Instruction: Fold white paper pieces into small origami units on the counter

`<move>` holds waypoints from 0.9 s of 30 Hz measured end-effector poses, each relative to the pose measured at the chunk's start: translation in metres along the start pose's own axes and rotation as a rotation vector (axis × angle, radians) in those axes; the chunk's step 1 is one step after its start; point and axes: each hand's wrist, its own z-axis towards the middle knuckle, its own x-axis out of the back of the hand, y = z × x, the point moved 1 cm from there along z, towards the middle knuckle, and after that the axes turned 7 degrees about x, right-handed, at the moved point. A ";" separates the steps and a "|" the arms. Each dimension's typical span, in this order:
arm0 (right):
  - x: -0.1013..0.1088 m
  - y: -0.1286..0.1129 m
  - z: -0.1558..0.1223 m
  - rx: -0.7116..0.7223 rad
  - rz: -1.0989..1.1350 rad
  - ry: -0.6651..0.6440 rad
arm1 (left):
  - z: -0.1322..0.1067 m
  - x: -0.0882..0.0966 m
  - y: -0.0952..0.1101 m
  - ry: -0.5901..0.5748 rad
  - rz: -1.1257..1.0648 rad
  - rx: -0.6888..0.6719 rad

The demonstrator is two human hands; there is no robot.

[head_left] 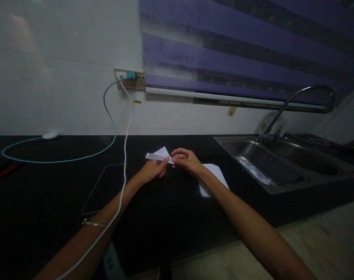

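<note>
A folded piece of white paper [161, 153], with a pointed peak and a flat strip along its lower edge, is held above the black countertop. My left hand [155, 169] pinches it from below, thumb on its near side. At the paper's right corner, my right hand [187, 160] grips with thumb and fingertips pressed together. Under my right wrist lies a stack of white paper sheets [213, 175], partly covered by the forearm. A dark tablet-like slab [104, 188] rests on the counter by my left forearm.
A steel sink [270, 163] with a curved faucet [293, 97] is at right, some white paper pieces [254, 171] in its near basin. A white cable [125, 151] runs from the wall socket [132, 80] across my left arm. A teal cable [63, 161] loops left.
</note>
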 end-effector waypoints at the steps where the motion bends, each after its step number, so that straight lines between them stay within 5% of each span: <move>1: 0.001 0.001 0.001 0.039 -0.039 0.003 | 0.000 0.000 -0.001 0.007 0.003 0.000; 7: -0.003 0.003 0.005 0.213 -0.194 0.094 | 0.010 -0.001 -0.009 0.118 -0.087 -0.008; 13: -0.021 -0.004 -0.006 0.419 -0.569 0.353 | 0.012 0.000 -0.002 0.256 -0.431 0.007; 19: -0.044 -0.007 -0.020 0.565 -0.897 0.203 | 0.013 -0.008 0.001 0.277 -0.601 0.014; 23: -0.052 -0.003 -0.023 0.500 -0.745 0.066 | 0.019 -0.009 -0.008 0.290 -0.622 0.002; 27: -0.038 0.007 -0.012 0.303 -0.297 0.180 | 0.018 -0.006 -0.012 0.255 -0.590 0.018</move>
